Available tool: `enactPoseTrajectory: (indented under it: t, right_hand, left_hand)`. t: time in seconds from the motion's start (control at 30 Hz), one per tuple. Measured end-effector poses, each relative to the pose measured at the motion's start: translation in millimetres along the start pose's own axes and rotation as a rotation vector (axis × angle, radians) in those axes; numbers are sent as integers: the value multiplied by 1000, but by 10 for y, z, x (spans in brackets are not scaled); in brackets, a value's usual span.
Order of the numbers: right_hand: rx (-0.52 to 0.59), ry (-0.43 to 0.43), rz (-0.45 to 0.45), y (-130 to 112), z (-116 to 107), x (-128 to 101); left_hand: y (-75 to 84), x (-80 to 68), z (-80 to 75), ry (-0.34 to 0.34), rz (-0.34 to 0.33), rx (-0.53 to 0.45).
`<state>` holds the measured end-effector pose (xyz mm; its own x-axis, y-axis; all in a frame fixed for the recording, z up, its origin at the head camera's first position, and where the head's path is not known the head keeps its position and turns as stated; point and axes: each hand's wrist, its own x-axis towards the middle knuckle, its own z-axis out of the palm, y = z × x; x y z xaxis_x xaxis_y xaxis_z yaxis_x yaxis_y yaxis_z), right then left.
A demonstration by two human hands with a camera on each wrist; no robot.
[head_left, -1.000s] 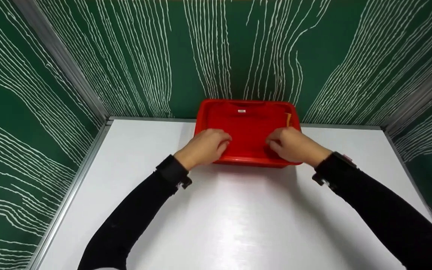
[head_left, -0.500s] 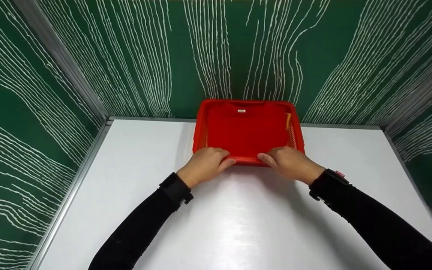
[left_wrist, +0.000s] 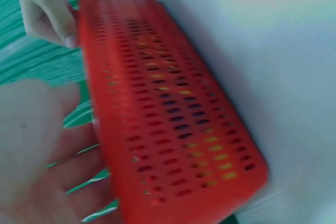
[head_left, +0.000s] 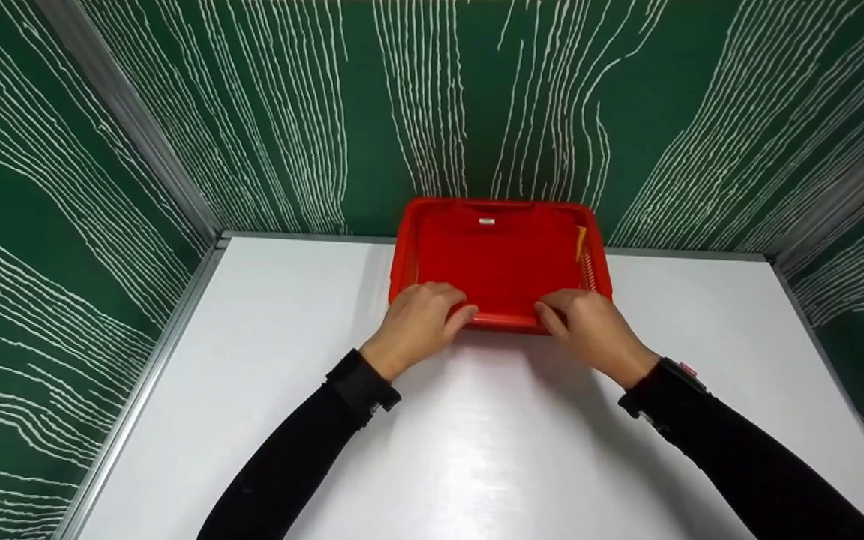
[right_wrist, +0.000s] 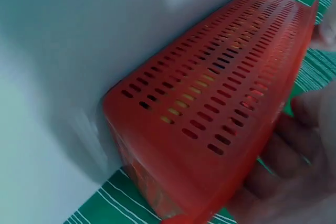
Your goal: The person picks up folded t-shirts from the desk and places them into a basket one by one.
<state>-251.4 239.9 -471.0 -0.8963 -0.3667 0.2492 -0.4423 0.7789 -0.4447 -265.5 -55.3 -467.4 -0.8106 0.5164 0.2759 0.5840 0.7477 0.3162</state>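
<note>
A red plastic basket [head_left: 507, 322] with slotted sides stands on the white table against the back wall. Inside its rim lies a broad flat red surface [head_left: 498, 262], with a small white label [head_left: 486, 221] near the back. My left hand [head_left: 421, 319] is at the front rim, left of the middle; its fingers reach over the rim while the thumb stands off it in the left wrist view. At the right part of the same rim is my right hand [head_left: 593, 326], fingers likewise extended behind the edge and thumb apart in the right wrist view. What lies beneath the red surface is mostly hidden.
A yellow strip [head_left: 580, 244] shows inside the basket's right end. Yellow and dark patches appear through the slots. Green walls [head_left: 364, 112] with white wavy lines enclose the white table [head_left: 469, 450] at the back and both sides.
Both hands have come back from over the basket's inside to its front rim. Since half a second ago they have spread slightly apart and their thumbs have shifted. The basket stays in place.
</note>
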Motion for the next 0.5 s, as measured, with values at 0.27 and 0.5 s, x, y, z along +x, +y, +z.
enactPoseTrajectory:
  t: [0.27, 0.5]
  right_hand:
    - [-31, 185, -70, -336, -37, -373]
    - [-181, 180, -7, -484, 213, -661]
  left_hand:
    - [347, -258, -125, 253, 13, -12]
    - [483, -534, 35, 140, -115, 109]
